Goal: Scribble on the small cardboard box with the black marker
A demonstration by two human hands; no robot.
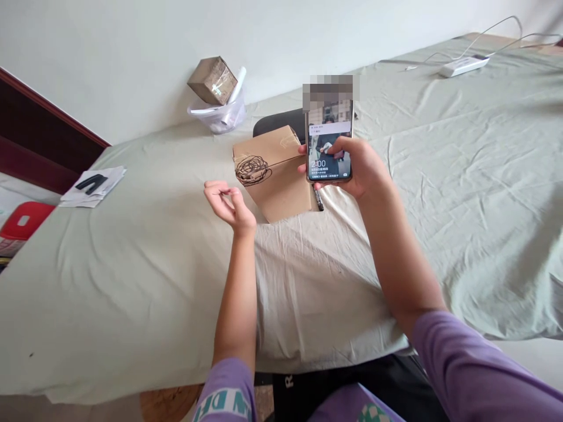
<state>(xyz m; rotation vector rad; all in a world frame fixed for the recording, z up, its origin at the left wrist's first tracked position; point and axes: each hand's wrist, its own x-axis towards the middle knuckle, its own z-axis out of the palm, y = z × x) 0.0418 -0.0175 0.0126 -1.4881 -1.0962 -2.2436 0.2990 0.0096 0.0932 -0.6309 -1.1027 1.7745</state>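
My right hand [363, 167] is wrapped round a smartphone [328, 149], held upright above the table with its lit screen facing me. The thumb lies over the screen, which shows 2:00 and a picture; its top is blurred out. To the left, my left hand [231, 205] is raised with curled fingers, the thumb against the fingertips and nothing visible between them. Just beyond it a cardboard box [281, 181] carries a tangled coil of black wire [253, 170] on its left corner. A black marker-like stick [318, 199] lies at the box's right side, under the phone.
A pale green cloth [145, 281] covers the table. Behind the box lies a dark rounded object [277, 122]. Against the wall, a clear plastic bowl [222, 120] bears a smaller taped box [213, 79]. Papers [99, 187] lie left; a white power strip [464, 66] lies far right.
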